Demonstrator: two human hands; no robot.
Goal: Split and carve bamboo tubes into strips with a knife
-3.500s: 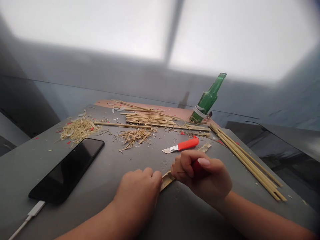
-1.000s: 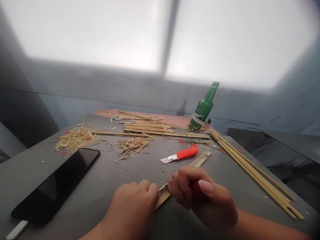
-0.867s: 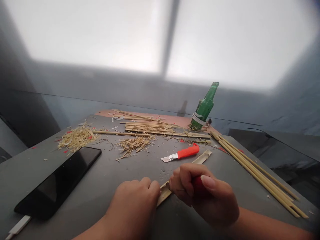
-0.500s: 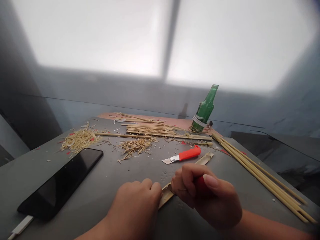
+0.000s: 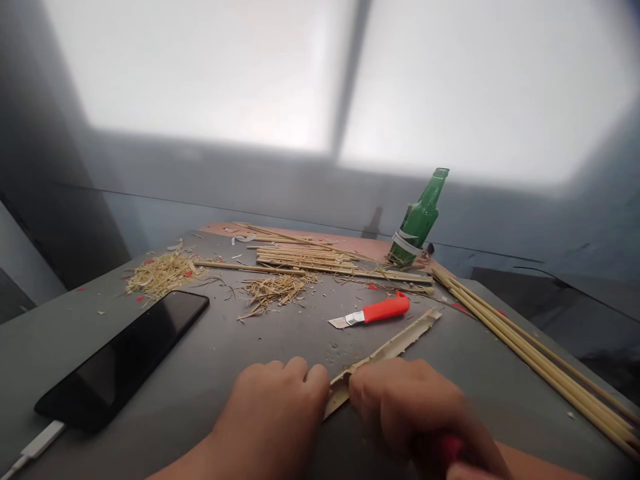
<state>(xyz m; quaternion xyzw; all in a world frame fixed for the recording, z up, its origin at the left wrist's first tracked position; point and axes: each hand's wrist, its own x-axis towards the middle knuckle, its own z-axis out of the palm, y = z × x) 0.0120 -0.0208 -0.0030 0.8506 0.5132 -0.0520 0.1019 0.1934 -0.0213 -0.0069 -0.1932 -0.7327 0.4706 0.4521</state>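
Note:
A split bamboo strip (image 5: pixel 411 333), hollow side up with ragged edges, lies slantwise on the grey tabletop (image 5: pixel 240 347). My left hand (image 5: pixel 283 407) is closed over its near end, knuckles up. Against the strip's middle is my right hand (image 5: pixel 410 400), wrapped round a tool with a dark red handle (image 5: pixel 451 448); its working end is hidden by my fingers. Just beyond the hands lies a utility knife (image 5: pixel 385 309) with an orange-red handle, its blade pointing left.
A black phone (image 5: pixel 125 360) with a white cable lies at left. Heaps of shavings (image 5: pixel 167 273) and bamboo sticks (image 5: pixel 300 259) cover the back. A green bottle (image 5: pixel 419 220) leans at the back right. Long bamboo sticks (image 5: pixel 530 353) run along the right edge.
My right hand has turned over, palm down, and shifted slightly nearer, uncovering more of the strip's far part. My left hand stays at the near end. The view has shifted slightly.

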